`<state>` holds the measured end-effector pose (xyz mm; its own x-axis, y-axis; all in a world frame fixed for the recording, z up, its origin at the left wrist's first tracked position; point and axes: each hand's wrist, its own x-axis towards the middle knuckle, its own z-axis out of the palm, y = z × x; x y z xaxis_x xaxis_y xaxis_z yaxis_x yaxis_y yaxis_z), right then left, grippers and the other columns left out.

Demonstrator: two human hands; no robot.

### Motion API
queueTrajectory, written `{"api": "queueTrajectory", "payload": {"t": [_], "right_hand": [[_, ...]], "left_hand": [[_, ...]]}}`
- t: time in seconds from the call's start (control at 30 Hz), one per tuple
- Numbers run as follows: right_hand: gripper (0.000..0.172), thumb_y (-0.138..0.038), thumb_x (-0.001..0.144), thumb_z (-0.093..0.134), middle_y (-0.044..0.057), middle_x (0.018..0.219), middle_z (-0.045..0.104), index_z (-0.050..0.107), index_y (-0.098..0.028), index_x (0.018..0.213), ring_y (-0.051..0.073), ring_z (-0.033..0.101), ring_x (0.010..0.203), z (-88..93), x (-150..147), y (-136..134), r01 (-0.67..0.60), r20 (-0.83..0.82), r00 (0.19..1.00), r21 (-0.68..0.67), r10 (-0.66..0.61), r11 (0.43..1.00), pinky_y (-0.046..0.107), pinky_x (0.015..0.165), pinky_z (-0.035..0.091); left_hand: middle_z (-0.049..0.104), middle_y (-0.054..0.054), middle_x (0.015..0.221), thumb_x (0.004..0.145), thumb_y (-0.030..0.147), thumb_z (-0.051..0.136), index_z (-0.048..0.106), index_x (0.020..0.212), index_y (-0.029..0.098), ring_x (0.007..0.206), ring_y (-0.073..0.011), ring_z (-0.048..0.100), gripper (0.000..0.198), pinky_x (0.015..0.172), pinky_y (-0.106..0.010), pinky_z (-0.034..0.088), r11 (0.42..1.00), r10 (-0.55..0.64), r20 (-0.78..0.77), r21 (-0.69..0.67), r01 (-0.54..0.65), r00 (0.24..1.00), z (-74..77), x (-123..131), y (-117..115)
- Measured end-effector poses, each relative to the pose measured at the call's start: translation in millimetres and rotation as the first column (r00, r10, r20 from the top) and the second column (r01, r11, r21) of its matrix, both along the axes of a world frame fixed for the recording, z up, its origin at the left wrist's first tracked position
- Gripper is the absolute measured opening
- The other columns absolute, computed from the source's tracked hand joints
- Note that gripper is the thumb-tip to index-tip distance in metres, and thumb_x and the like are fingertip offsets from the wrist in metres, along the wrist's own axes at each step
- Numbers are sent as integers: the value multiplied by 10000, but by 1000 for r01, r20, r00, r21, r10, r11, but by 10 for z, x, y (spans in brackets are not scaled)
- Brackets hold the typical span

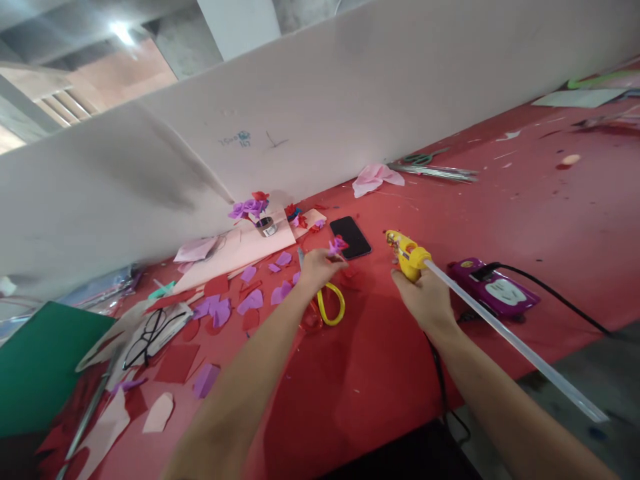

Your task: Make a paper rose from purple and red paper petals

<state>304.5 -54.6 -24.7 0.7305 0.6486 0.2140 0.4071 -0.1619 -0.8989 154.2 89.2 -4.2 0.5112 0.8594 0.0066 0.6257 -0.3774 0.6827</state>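
The left hand point(321, 268) pinches a flower point(339, 245), seemingly underneath. Apart to its right, the right hand point(424, 293) grips a glue gun point(411, 255) pointing leftward.

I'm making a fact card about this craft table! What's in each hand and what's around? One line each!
Left hand: holds a small purple-and-red flower
Right hand: grips a yellow glue gun, with a long clear glue stick poking out its back
Near left hand: scissors, black phone
Near right hand: purple box with a black cord
Other flowers: purple-and-red bunch in a round holder
Loose pieces: purple scraps
Far left: glasses, green sheet
Tabletop: red
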Motion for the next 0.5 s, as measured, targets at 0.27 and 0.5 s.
{"api": "queueTrajectory", "payload": {"t": [0.27, 0.5], "right_hand": [[270, -338, 707, 583, 58, 797, 666, 647, -184, 919, 252, 639, 741, -50, 6, 17, 24, 2, 1000, -24, -24, 999, 384, 716, 501], [238, -357, 698, 584, 37, 734, 615, 629, -198, 870, 234, 598, 687, -103, 35, 40, 67, 40, 997, -76, -64, 995, 378, 678, 478]], "left_hand": [[698, -34, 726, 718, 178, 639, 727, 734, 156, 731, -167, 624, 92, 742, -294, 464, 997, 45, 41, -57, -43, 998, -30, -3, -60], [578, 45, 591, 740, 213, 655, 603, 770, 164, 415, -36, 284, 77, 464, -219, 238, 839, 275, 426, -543, 1, 862, 234, -321, -81]]}}
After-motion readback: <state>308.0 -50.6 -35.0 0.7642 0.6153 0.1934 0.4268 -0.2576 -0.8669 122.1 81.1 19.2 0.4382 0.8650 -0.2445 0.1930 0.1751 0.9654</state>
